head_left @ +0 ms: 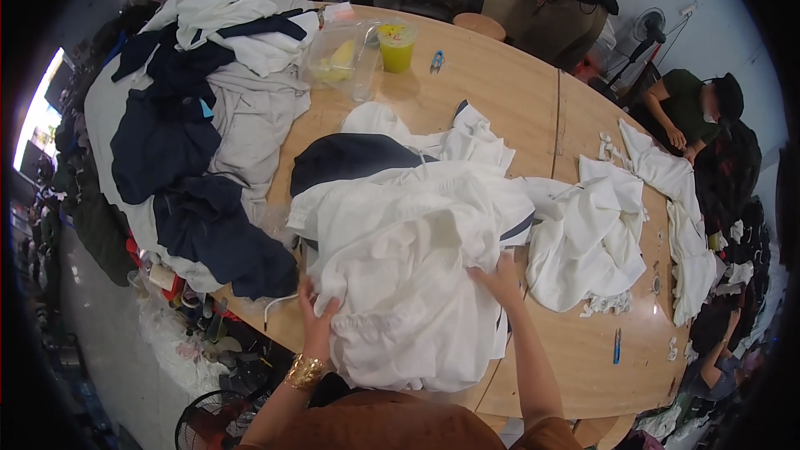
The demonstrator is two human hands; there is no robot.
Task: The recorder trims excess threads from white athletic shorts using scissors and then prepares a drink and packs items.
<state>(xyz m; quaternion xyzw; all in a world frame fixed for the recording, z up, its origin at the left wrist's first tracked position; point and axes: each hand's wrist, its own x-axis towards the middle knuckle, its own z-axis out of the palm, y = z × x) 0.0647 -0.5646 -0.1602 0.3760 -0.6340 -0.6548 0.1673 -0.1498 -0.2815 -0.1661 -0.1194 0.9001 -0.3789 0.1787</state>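
Note:
A white cloth garment (408, 258) with a gathered, elastic-looking edge lies bunched in front of me on the wooden table. At its left side my left hand (317, 317) is closed on the fabric, the thumb on top. My right hand (497, 277) pinches its right side, with the fingertips partly hidden in the folds. Beyond it lie a dark navy piece of clothing (350, 158) and more white cloth (475, 143), partly covered by the garment.
Navy and white clothes (167, 142) are heaped at the left. More white garments (587, 233) lie right, near blue thread snips (617, 346). A green drink cup (397, 48) and clear food container (337, 54) stand far. A seated person (687, 108) works at right; another (575, 0) stands behind.

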